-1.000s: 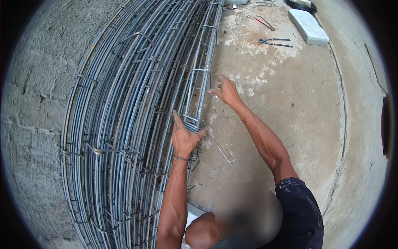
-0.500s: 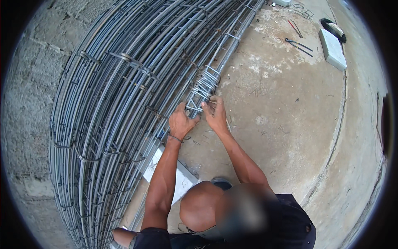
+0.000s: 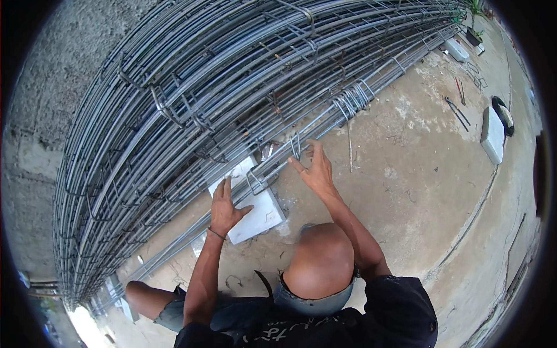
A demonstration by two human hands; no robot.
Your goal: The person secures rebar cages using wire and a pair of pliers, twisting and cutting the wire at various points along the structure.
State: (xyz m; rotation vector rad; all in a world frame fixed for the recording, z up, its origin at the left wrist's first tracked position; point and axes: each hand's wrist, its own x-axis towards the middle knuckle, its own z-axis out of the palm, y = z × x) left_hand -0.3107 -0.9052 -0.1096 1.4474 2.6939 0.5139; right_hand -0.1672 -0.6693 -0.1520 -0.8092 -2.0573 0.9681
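Note:
My left hand point(image 3: 227, 211) is open, thumb spread from the fingers, just above a white block point(image 3: 258, 217) and beside the near steel bars. A bent wire stirrup point(image 3: 253, 183) sits around the bars to the right of that hand. My right hand point(image 3: 316, 173) is also open, its thumb and fingers apart on the near side of another stirrup point(image 3: 295, 145); whether it touches the metal I cannot tell. Farther along the same long bars point(image 3: 325, 126), several stirrups point(image 3: 352, 101) are bunched tightly together.
A big stack of tied rebar cages point(image 3: 197, 98) fills the left and far side, by a rough wall point(image 3: 35, 116). On the concrete floor point(image 3: 400, 191) at right are dark-handled pincers point(image 3: 457, 113), a red-handled tool point(image 3: 460, 91), a white block point(image 3: 492, 135) and a black ring-shaped thing point(image 3: 503, 116).
My view has shifted along the bars. Both hands have come away from the stirrup bunch, and the left has moved farther from the right. Two stirrups now stand apart from the bunch.

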